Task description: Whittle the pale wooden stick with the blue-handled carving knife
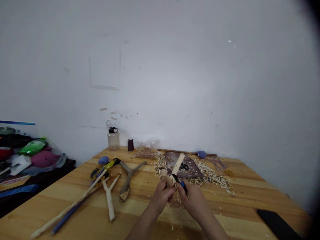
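Gripping a peeled stick (177, 167) and a knife (182, 186) over the table (250, 200)

Left hand (162, 196) curls shut around the stick, its forked pale end rising just above the fingers; right hand (193, 200) is closed on the knife's blue handle, the dark blade touching the wood. Below and ahead, wood shavings (215, 176) surround a dark mat (183, 163). A blue yarn ball (202, 154) sits beyond. To the left lie a forked branch (127, 178), a peeled fork (109, 200), a long stick (67, 206) and a yellow-handled tool (110, 165). Farther off stand a plastic bottle (113, 139) and a dark spool (130, 145), with a phone (277, 225) at the table's right edge
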### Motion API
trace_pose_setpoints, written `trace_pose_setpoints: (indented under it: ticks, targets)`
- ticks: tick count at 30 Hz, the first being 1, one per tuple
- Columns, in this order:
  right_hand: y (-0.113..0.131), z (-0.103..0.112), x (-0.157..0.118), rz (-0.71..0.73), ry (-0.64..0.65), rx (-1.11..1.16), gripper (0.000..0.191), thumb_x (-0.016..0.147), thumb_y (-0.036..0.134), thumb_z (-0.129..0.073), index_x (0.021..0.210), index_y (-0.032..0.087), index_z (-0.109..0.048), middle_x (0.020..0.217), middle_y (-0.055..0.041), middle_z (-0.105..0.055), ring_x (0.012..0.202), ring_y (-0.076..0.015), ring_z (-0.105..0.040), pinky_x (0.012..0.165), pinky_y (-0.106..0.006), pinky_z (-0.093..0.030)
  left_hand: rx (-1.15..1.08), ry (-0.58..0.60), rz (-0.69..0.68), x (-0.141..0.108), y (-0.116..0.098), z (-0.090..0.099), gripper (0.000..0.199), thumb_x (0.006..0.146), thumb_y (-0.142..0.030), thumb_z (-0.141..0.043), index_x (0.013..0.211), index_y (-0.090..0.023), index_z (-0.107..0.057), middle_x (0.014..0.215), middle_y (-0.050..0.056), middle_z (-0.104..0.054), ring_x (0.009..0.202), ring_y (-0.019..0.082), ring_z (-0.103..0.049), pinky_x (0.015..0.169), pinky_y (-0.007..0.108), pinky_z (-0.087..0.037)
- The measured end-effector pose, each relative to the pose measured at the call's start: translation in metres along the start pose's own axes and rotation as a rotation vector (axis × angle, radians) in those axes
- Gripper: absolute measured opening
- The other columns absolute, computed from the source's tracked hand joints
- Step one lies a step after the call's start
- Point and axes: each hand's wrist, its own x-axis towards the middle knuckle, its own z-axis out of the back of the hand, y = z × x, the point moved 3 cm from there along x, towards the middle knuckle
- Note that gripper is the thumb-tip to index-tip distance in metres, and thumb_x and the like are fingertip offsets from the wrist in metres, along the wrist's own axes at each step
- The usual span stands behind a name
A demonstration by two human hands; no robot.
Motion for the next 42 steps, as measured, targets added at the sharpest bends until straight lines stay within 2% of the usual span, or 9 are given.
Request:
trace_pose_setpoints:
  ticks: [4,9,13,18,23,27,32,37,42]
  targets:
    - [0.002,0.001,-0.001,-0.015,-0.024,-0.041,0.033,0.089,0.043,-0.030,0.074,0.022,-0.051,0.062,-0.0023,-0.061,0.057,-0.0151,-0.056,0.053,-0.023,-0.028,-0.046,0.014,-0.013,0.002,0.007,0.000,0.010,0.060,-0.025,-0.052,0.060,-0.017,-0.045,0.041,-0.007,-0.037,0.038,0.007,-0.033,0.040,0.020,-0.026]
    - [0.003,0.000,-0.001,-0.013,-0.029,-0.015,0.034,0.089,0.042,-0.029,0.075,0.022,-0.052,0.064,-0.0027,-0.062,0.059,-0.0154,-0.057,0.052,-0.023,-0.028,-0.047,0.006,-0.015,0.001,0.001,-0.002,0.011,0.059,-0.026,-0.051,0.058,-0.018,-0.044,0.039,-0.007,-0.036,0.037,0.007,-0.032,0.039,0.020,-0.026]
    - [0.001,-0.002,-0.002,-0.003,-0.035,-0.011,0.033,0.089,0.042,-0.030,0.076,0.022,-0.053,0.065,-0.0025,-0.063,0.060,-0.0157,-0.058,0.054,-0.022,-0.029,-0.017,-0.006,-0.008,-0.001,-0.004,-0.003,0.011,0.057,-0.025,-0.050,0.055,-0.018,-0.042,0.039,-0.006,-0.036,0.038,0.007,-0.033,0.040,0.020,-0.025]
    - [0.003,-0.002,-0.001,-0.051,-0.031,-0.069,0.032,0.089,0.040,-0.031,0.077,0.022,-0.054,0.066,-0.0035,-0.064,0.061,-0.0161,-0.059,0.052,-0.022,-0.027,0.063,-0.018,-0.004,-0.001,-0.001,-0.002,0.008,0.060,-0.024,-0.048,0.060,-0.019,-0.043,0.042,-0.008,-0.034,0.039,0.007,-0.032,0.041,0.020,-0.025]
    - [0.007,-0.004,-0.003,-0.083,0.004,-0.064,0.029,0.088,0.037,-0.032,0.082,0.021,-0.056,0.070,-0.0052,-0.065,0.062,-0.0162,-0.059,0.051,-0.023,-0.027,0.335,-0.075,-0.135,0.001,-0.004,0.003,0.008,0.064,-0.018,-0.048,0.057,-0.017,-0.044,0.050,-0.006,-0.036,0.050,0.007,-0.034,0.048,0.019,-0.027]
    - [0.005,-0.005,-0.002,-0.085,0.032,-0.042,0.026,0.087,0.034,-0.035,0.085,0.020,-0.057,0.072,-0.0064,-0.065,0.066,-0.0171,-0.059,0.054,-0.023,-0.029,0.582,-0.066,-0.117,0.001,-0.006,0.006,0.005,0.065,-0.016,-0.047,0.066,-0.016,-0.052,0.055,-0.005,-0.044,0.055,0.009,-0.040,0.051,0.020,-0.029]
    - [0.002,-0.003,0.001,-0.059,0.089,0.139,0.030,0.086,0.034,-0.035,0.084,0.017,-0.059,0.073,-0.0071,-0.065,0.067,-0.0163,-0.058,0.056,-0.022,-0.032,0.874,-0.036,-0.164,-0.004,-0.015,0.009,0.015,0.069,-0.014,-0.043,0.077,-0.018,-0.055,0.064,-0.003,-0.057,0.062,0.012,-0.051,0.058,0.021,-0.033]
    - [0.002,-0.003,-0.002,-0.074,0.123,0.358,0.032,0.083,0.042,-0.039,0.077,0.017,-0.059,0.060,-0.0015,-0.060,0.058,-0.0137,-0.052,0.052,-0.021,-0.032,1.173,-0.079,-0.247,-0.011,-0.027,0.012,0.012,0.071,-0.019,-0.045,0.079,-0.021,-0.054,0.069,0.000,-0.062,0.067,0.016,-0.057,0.059,0.023,-0.033]
    - [0.003,-0.004,0.001,-0.066,0.132,0.423,0.032,0.080,0.043,-0.044,0.073,0.016,-0.058,0.061,0.0013,-0.055,0.058,-0.0116,-0.046,0.052,-0.020,-0.032,1.295,-0.072,-0.257,-0.011,-0.029,0.010,0.012,0.073,-0.022,-0.045,0.082,-0.022,-0.054,0.073,0.002,-0.064,0.071,0.019,-0.060,0.059,0.025,-0.034]
